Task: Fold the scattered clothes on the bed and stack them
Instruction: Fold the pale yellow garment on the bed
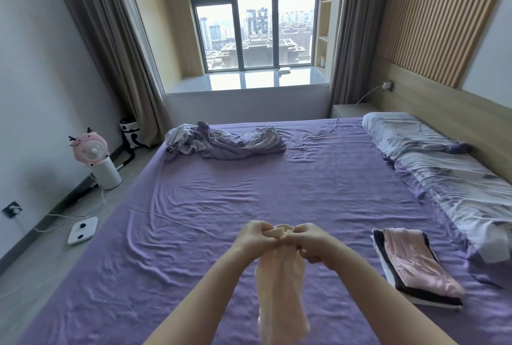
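Observation:
Both my hands hold up a thin cream garment (279,289) above the purple bed sheet (221,206). My left hand (255,236) and my right hand (307,242) pinch its top edge close together, and the rest hangs down toward me. A folded stack (415,264) lies on the bed at the right, with a pink piece on top of dark and white ones. A crumpled heap of purple and grey cloth (224,139) lies at the far side of the bed.
Patterned pillows (448,175) line the right edge by the wooden headboard. On the floor at left stand a pink fan (94,156), a white scale (83,229) and cables. A window (255,17) is behind the bed.

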Demonstrator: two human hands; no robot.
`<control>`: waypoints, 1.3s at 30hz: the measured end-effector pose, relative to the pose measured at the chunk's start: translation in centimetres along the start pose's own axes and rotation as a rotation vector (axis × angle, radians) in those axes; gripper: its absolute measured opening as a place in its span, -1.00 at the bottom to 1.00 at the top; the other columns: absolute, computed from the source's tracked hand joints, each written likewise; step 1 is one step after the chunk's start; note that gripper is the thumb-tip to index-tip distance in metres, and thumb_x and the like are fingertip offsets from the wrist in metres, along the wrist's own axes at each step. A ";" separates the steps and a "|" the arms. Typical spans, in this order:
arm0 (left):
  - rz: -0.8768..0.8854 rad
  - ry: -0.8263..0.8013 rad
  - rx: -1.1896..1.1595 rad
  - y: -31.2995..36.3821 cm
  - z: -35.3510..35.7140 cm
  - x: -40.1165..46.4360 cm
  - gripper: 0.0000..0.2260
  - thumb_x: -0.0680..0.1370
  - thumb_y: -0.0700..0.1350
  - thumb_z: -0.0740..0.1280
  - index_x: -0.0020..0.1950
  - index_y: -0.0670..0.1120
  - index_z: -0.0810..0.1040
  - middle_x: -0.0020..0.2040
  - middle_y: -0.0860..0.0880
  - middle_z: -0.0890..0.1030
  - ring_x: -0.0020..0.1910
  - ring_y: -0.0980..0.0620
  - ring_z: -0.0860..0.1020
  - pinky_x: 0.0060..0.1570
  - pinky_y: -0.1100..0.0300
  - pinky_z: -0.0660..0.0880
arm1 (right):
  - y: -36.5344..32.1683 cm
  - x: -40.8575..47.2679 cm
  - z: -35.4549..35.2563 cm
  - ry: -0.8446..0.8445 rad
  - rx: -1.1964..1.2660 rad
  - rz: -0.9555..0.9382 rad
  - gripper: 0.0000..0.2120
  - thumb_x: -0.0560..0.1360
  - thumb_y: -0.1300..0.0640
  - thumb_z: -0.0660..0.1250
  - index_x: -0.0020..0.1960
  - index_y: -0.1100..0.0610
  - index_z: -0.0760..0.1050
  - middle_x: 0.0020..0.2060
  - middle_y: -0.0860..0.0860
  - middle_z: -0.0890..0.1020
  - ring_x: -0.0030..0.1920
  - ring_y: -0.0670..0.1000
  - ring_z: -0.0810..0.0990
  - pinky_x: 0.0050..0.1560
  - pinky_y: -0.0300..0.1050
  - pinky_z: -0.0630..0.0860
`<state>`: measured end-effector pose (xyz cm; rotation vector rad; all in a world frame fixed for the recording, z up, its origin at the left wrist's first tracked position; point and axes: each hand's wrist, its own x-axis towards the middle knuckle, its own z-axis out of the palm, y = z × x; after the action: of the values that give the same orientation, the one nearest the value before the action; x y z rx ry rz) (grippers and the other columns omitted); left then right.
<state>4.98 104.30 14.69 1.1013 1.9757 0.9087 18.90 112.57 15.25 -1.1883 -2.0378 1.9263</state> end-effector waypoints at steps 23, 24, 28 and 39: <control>0.284 0.060 0.190 0.9 -6.4 0.3 -0.72 0.43 -0.37 0.24 0.00 -0.10 0.61 -0.13 0.03 0.60 -0.17 0.18 0.51 -0.21 0.43 0.38 | 2.1 1.1 -2.0 0.060 -0.654 -0.448 -0.70 0.38 0.18 0.43 -0.40 0.10 0.34 -0.31 -0.07 0.38 -0.27 -0.03 0.36 -0.19 -0.14 0.35; 0.267 0.109 0.244 0.4 -6.8 0.4 -0.76 0.44 -0.33 0.26 0.01 -0.09 0.60 -0.13 0.02 0.60 -0.16 0.13 0.51 -0.21 0.37 0.37 | 1.9 1.1 -2.2 0.065 -0.590 -0.468 -0.69 0.38 0.17 0.46 -0.39 0.12 0.34 -0.35 -0.11 0.35 -0.31 -0.09 0.32 -0.25 -0.19 0.30; 0.217 0.145 0.411 -1.5 -7.9 0.5 -0.87 0.47 -0.23 0.33 0.00 -0.14 0.58 -0.09 -0.09 0.61 -0.15 0.00 0.50 -0.17 0.17 0.39 | 0.9 1.2 -2.0 -0.024 -0.344 -0.450 -0.71 0.35 0.06 0.50 -0.37 0.00 0.39 -0.44 -0.21 0.35 -0.37 -0.21 0.29 -0.34 -0.34 0.25; 0.184 0.006 0.406 -3.0 -7.4 1.2 -0.82 0.50 -0.26 0.31 0.04 -0.05 0.59 -0.15 0.04 0.54 -0.21 0.08 0.50 -0.28 0.34 0.39 | 0.2 1.2 -3.2 0.036 -0.460 -0.385 -0.67 0.37 0.15 0.41 -0.05 -0.24 0.41 -0.39 -0.21 0.43 -0.37 -0.24 0.38 -0.33 -0.38 0.34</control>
<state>-2.78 102.39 15.75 1.5274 2.1470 0.6115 19.89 115.85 15.18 -0.7956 -2.5426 1.2973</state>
